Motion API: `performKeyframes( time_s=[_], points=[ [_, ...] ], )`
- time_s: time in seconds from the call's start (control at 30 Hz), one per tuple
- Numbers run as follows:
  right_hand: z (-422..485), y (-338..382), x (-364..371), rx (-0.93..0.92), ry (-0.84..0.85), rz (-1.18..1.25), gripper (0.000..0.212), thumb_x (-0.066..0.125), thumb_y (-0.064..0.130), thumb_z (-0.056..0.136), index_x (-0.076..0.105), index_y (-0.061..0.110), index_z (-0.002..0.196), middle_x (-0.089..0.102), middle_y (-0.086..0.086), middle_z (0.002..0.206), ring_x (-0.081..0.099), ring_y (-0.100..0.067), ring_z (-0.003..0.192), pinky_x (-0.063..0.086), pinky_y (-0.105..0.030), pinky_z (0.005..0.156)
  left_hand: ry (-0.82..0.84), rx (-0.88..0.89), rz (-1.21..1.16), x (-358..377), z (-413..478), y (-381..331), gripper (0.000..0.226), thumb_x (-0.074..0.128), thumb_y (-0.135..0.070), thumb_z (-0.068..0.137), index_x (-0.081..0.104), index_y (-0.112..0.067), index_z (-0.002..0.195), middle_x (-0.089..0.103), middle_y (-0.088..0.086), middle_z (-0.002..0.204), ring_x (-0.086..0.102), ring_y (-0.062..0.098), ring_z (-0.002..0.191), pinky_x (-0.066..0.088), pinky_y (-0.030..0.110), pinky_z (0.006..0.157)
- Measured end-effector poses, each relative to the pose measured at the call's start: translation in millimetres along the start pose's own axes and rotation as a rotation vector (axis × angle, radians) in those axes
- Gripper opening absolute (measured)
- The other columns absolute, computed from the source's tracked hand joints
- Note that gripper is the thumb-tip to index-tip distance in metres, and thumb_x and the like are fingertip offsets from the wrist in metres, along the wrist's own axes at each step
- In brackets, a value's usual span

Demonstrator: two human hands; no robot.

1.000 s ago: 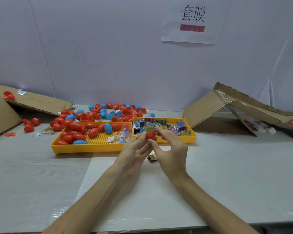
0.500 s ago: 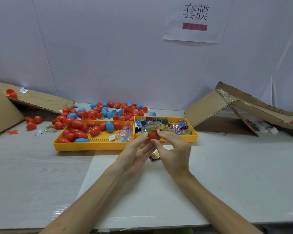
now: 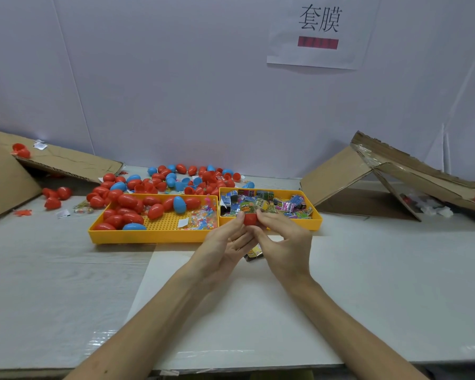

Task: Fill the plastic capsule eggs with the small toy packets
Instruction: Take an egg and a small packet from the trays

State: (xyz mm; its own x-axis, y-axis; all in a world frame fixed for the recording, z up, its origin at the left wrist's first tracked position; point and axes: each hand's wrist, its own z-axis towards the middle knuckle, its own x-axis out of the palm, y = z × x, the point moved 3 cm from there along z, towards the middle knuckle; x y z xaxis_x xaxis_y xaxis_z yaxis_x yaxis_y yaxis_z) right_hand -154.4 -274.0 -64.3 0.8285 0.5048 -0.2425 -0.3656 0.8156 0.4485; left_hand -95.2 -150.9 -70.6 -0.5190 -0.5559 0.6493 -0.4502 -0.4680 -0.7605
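The fingers [image 3: 270, 218] of the left hand [image 3: 225, 246] and right hand [image 3: 285, 242] hid most of the red egg [image 3: 250, 220]. A packet [image 3: 254, 254] on the desk [image 3: 368, 270] lay half hidden behind them. Its words were too small to read.

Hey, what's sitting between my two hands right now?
In the head view, a red capsule egg with a green packet at its top, pinched by the left hand and right hand. Lower down, another packet lies on the table.
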Motion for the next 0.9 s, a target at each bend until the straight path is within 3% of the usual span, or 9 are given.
performKeyframes(
  time_s=[0.17, 0.33, 0.47, 0.6, 0.7, 0.9],
  points=[
    [1.5, 0.9, -0.8, 0.008, 0.000, 0.005, 0.035, 0.087, 0.003, 0.071, 0.078, 0.003, 0.105, 0.077, -0.005, 0.103, 0.073, -0.017, 0.097, 0.052, -0.018, 0.093, 0.018, -0.016, -0.010, 0.8, 0.0, 0.4, 0.027, 0.067, -0.030, 0.092, 0.081, -0.009, 0.103, 0.070, 0.016, 0.124, 0.068, 0.023, 0.118, 0.059, 0.028, 0.088],
    [3.9, 5.6, -0.3, 0.036, 0.049, 0.079, 0.038, 0.082, 0.005, 0.080, 0.074, 0.007, 0.116, 0.071, 0.006, 0.111, 0.065, -0.004, 0.106, 0.047, -0.014, 0.094, 0.038, -0.053, -0.024, 2.1, -1.4, -0.9, 0.033, 0.057, -0.033, 0.100, 0.079, -0.011, 0.110, 0.070, 0.013, 0.127, 0.064, 0.022, 0.124, 0.050, 0.037, 0.103],
    [4.1, 4.9, 0.1, 0.002, 0.061, 0.072, 0.037, 0.082, -0.002, 0.077, 0.075, 0.001, 0.113, 0.073, -0.002, 0.109, 0.064, -0.004, 0.104, 0.046, -0.008, 0.092, 0.032, -0.052, -0.020, 2.3, -1.6, -2.0, 0.039, 0.063, -0.035, 0.094, 0.073, -0.008, 0.121, 0.071, 0.014, 0.124, 0.066, 0.023, 0.121, 0.049, 0.038, 0.102],
    [3.8, 2.0, -0.5, -0.006, 0.052, 0.094, 0.033, 0.081, -0.003, 0.077, 0.076, 0.000, 0.109, 0.075, -0.006, 0.105, 0.070, -0.015, 0.097, 0.055, -0.018, 0.088, 0.028, -0.029, 0.060, 3.1, -2.7, -1.9, 0.034, 0.064, -0.037, 0.095, 0.076, -0.012, 0.115, 0.069, 0.015, 0.128, 0.066, 0.022, 0.121, 0.055, 0.033, 0.098],
    [3.0, 0.8, -1.9, -0.021, 0.044, 0.111, 0.031, 0.081, -0.004, 0.077, 0.076, -0.001, 0.107, 0.075, -0.003, 0.104, 0.070, -0.014, 0.097, 0.057, -0.023, 0.088, 0.030, -0.037, 0.076, 1.0, -2.1, -0.2, 0.031, 0.064, -0.036, 0.094, 0.079, -0.014, 0.110, 0.069, 0.014, 0.128, 0.065, 0.022, 0.121, 0.056, 0.032, 0.097],
    [3.8, 2.9, -1.4, -0.037, 0.078, 0.086, 0.042, 0.077, -0.003, 0.080, 0.072, 0.005, 0.120, 0.073, -0.003, 0.112, 0.067, -0.011, 0.107, 0.052, -0.020, 0.092, 0.055, -0.034, 0.092, 1.2, -0.9, -0.9, 0.042, 0.061, -0.036, 0.096, 0.067, -0.007, 0.125, 0.068, 0.014, 0.130, 0.064, 0.021, 0.124, 0.048, 0.037, 0.105]
  ],
)
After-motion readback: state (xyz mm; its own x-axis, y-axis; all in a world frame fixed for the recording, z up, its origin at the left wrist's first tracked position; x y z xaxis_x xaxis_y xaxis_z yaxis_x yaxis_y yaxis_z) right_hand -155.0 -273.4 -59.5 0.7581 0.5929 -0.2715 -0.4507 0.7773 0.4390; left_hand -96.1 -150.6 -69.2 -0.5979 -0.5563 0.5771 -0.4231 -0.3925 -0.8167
